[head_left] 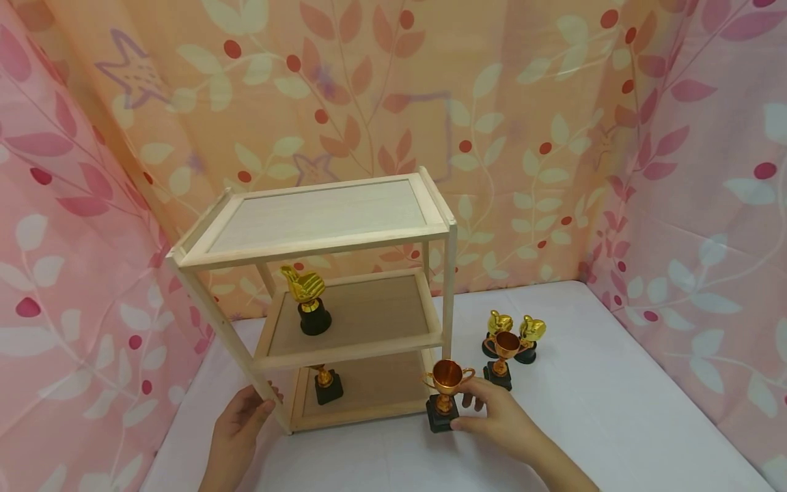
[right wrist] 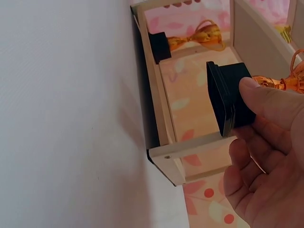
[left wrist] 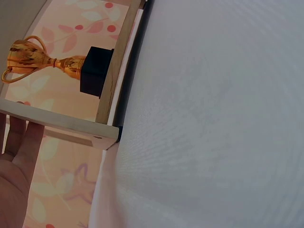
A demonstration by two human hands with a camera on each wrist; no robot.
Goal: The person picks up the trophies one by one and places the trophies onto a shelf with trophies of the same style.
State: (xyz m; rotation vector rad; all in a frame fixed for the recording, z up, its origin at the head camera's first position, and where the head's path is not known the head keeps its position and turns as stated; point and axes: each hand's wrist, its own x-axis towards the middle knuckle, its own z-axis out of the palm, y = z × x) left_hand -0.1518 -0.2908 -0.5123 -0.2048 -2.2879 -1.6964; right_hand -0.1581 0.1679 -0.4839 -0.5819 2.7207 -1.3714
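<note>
My right hand (head_left: 501, 417) pinches the black square base of a bronze-coloured, two-handled trophy cup (head_left: 447, 378) by the rack's front right corner. The cup is upright; in the right wrist view its base (right wrist: 228, 97) shows from below, raised off the white cloth. With thumb and fingers on either side, my left hand (head_left: 236, 427) holds the front left post of the three-tier wooden rack (head_left: 344, 359). On the bottom tier stands another trophy cup (left wrist: 52, 64), partly hidden in the head view. A gold glove-shaped trophy (head_left: 307, 294) stands at the middle tier's left.
Right of the rack, a third trophy cup (head_left: 501, 362) stands on the white cloth (head_left: 590, 410), in front of two gold glove-shaped trophies, one at left (head_left: 496, 324) and one at right (head_left: 530, 335). Leaf-patterned curtains (head_left: 522, 137) enclose the back and both sides.
</note>
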